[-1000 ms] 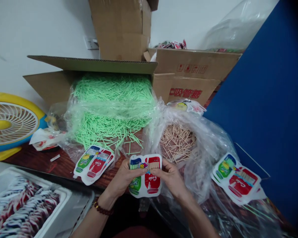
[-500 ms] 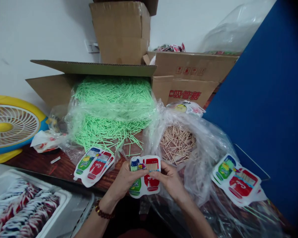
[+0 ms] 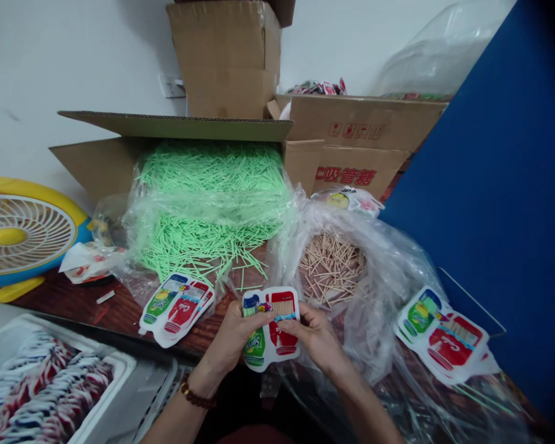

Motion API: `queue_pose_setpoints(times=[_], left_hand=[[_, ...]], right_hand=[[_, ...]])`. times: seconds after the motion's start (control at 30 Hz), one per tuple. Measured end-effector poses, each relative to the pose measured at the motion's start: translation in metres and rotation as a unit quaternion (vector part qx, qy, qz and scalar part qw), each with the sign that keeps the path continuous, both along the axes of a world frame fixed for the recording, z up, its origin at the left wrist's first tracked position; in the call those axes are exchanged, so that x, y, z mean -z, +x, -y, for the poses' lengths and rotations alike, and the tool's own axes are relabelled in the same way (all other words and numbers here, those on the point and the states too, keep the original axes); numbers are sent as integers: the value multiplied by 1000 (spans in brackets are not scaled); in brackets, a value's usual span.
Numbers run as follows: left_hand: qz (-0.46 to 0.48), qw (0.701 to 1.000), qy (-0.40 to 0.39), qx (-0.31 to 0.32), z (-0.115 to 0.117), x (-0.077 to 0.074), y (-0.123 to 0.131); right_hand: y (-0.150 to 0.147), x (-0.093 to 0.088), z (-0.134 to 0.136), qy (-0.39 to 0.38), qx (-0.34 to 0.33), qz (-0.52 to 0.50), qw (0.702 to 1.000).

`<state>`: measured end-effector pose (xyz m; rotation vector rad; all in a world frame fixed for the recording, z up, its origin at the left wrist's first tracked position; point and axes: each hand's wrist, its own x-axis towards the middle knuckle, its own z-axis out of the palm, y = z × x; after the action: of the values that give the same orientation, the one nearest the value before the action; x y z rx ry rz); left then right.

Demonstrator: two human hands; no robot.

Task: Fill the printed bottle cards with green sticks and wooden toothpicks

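Note:
My left hand [image 3: 231, 338] and my right hand [image 3: 315, 336] both grip one double-bottle packet [image 3: 269, 330], green on its left half and red on its right. Thin sticks fill the packet's top edge, green ones at left and tan ones at right. My right thumb presses the red half just under the tan sticks. Beyond the packet lies a heap of green sticks [image 3: 203, 197] spilling from a plastic-lined carton. A clear bag of tan sticks [image 3: 330, 266] sits just past my right hand.
A small stack of like packets [image 3: 176, 307] lies left on the wooden table [image 3: 115, 308], another stack [image 3: 446, 336] right on plastic. A yellow fan [image 3: 21, 234] stands far left, a white bin of packets [image 3: 46, 379] near left. Cartons [image 3: 365, 139] stand behind; a blue panel [image 3: 499, 185] walls the right.
The packet has tipped slightly and sunk a little in my hands, and my right thumb has slid across the red half. The view shifted slightly.

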<state>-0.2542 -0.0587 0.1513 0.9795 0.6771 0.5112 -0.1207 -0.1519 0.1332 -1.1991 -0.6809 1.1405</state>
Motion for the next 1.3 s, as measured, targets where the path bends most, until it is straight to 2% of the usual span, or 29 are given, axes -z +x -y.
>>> queue_pose_setpoints(times=[0.13,0.27,0.4,0.5,0.6,0.7,0.8,0.87,0.97,1.03,1.07,1.13,1.2,1.23,1.3], left_hand=[[4,1000,-20,6,-1,-3,1],[-12,1000,12,14,-4,-6,1],[-19,999,31,23,-3,-2,3],[-16,999,39,31,0,1,7],[-7,996,68,57,2,0,13],[-8,986,141,85,2,-3,17],[-8,980,181,81,3,-5,20],[-13,978,191,84,4,-5,21],[-30,975,202,89,6,-1,23],[-40,973,209,94,7,2,23],[-43,971,212,97,7,3,23],[-45,971,215,100,6,5,22],[-49,970,218,94,4,7,19],[-55,969,224,84,2,8,16],[-75,963,253,52,-3,13,8]], right_hand=[[0,-2,2,9,19,-13,1000],[0,0,2,19,13,-35,999],[1,1,1,18,17,-47,999],[10,-4,6,16,46,4,999],[26,-14,23,13,88,69,994],[50,-25,52,7,202,134,970],[85,-30,88,11,366,139,920],[114,-26,113,18,457,112,882],[154,-10,145,-23,536,124,835],[172,5,161,-148,533,222,803],[178,12,167,-235,510,293,774],[181,25,176,-371,459,421,689],[179,33,181,-430,436,501,612],[177,35,182,-436,442,523,584],[175,36,185,-416,447,556,564]])
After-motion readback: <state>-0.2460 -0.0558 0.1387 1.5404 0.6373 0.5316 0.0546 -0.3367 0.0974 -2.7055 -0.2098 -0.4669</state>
